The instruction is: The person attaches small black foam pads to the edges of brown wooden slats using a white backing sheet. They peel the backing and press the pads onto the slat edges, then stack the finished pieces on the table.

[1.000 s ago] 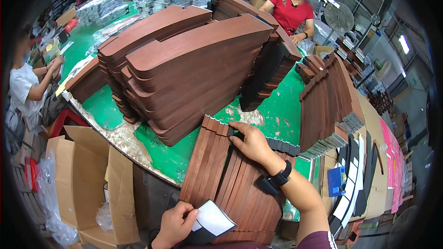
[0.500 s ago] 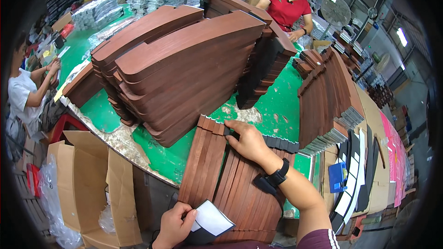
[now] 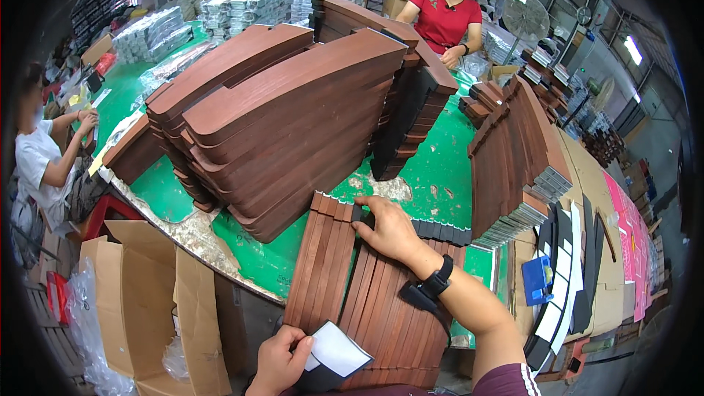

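Observation:
My left hand point(image 3: 281, 359) is closed on a white and black sheet point(image 3: 339, 347), pinched at its edge near my body. Beneath it lie reddish-brown wooden strips point(image 3: 392, 315), packed side by side in two groups and running away from me. At their far end, my right hand point(image 3: 392, 229) has thumb and forefinger around a small black pad point(image 3: 357, 213) on one strip's end. Strips to the right of that hand carry black end pieces point(image 3: 444, 232). Those on the left point(image 3: 319, 249) show bare brown ends. A black band with a dark block sits on my right wrist.
Tall stacks of curved brown boards point(image 3: 293, 103) stand on the green table point(image 3: 433, 147), with another stack point(image 3: 513, 154) at right. An open carton point(image 3: 147, 308) is at lower left. White and black strips and a blue holder point(image 3: 537, 281) lie at right. Two people work beyond.
The view has shifted slightly. Both my hands keep nearly the same places and grips. The person at the left has moved their head and arms a little.

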Tool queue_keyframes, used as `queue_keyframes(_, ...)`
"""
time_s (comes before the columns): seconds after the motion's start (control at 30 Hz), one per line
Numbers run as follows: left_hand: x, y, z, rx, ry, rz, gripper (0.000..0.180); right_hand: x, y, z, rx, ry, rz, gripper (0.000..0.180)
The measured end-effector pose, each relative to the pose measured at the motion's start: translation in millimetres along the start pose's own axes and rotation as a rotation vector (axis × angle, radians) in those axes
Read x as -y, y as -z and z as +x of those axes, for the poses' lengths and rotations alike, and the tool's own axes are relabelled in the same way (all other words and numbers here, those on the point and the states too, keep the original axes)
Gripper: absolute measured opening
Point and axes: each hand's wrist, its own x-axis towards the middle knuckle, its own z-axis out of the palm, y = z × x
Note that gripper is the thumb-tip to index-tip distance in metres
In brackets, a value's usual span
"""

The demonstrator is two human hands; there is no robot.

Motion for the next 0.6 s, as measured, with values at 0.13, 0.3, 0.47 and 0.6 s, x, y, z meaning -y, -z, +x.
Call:
queue_keyframes(0.13,-1.7,0.5,2.4,-0.005,-0.019,-0.005,0.019,-0.6,-1.0,0.4,-0.009,-0.013,0.025,0.040)
queue_keyframes(0.3,-4.0,1.6,1.8,0.007,-0.005,0.011,0.019,-1.8,-2.0,-0.3,-0.028,-0.019,0.043,0.037)
queue_keyframes(0.47,-1.0,0.2,1.1,-0.009,-0.030,0.017,0.019,4.6,2.5,0.2,-0.015,-0.078,0.054,0.040)
queue_keyframes(0.6,-2.7,0.5,2.4,0.000,-0.038,0.013,0.018,4.5,4.3,1.3,0.003,-0.124,0.067,0.043)
